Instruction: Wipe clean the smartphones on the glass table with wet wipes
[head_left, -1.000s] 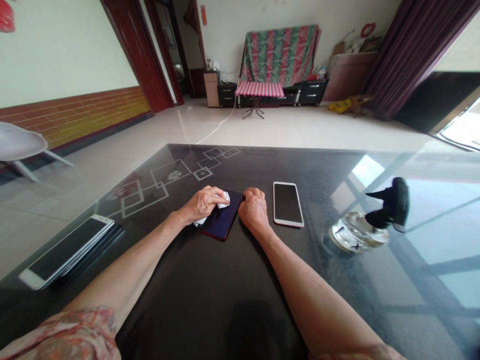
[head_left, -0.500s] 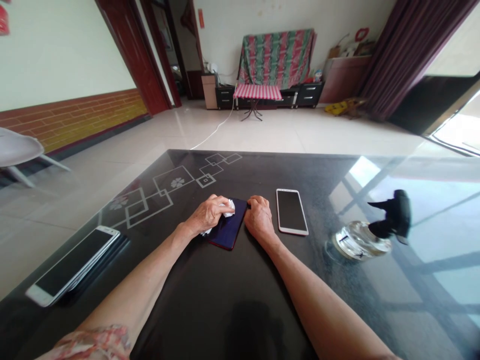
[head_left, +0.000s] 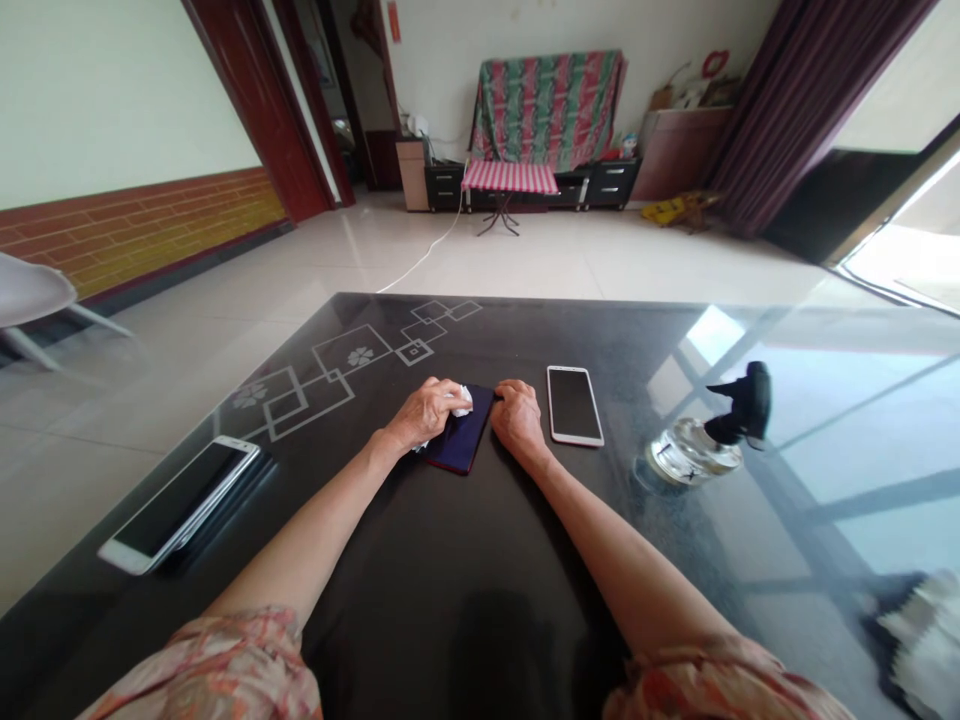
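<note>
A dark phone [head_left: 463, 445] with a bluish screen and red edge lies flat on the glossy black table [head_left: 480, 560]. My left hand [head_left: 421, 414] is closed on a crumpled white tissue [head_left: 464, 402], pressed against the upper part of that screen. White paper also shows under the palm. My right hand [head_left: 519, 420] is curled with its fingers at the phone's upper right corner; its fingertips are partly hidden. Just right of it lies a white-framed phone [head_left: 575, 405], screen up.
A clear spray bottle [head_left: 694, 452] with a black trigger head stands to the right. Several stacked phones [head_left: 180, 505] lie on the left. A crumpled white wad [head_left: 926, 640] sits at the lower right edge. Beyond the table stands a small striped folding table [head_left: 510, 178].
The camera view has shifted slightly, bringing the white wad at lower right into view. My left hand with the tissue has moved slightly over the screen; my right hand stays at the corner.
</note>
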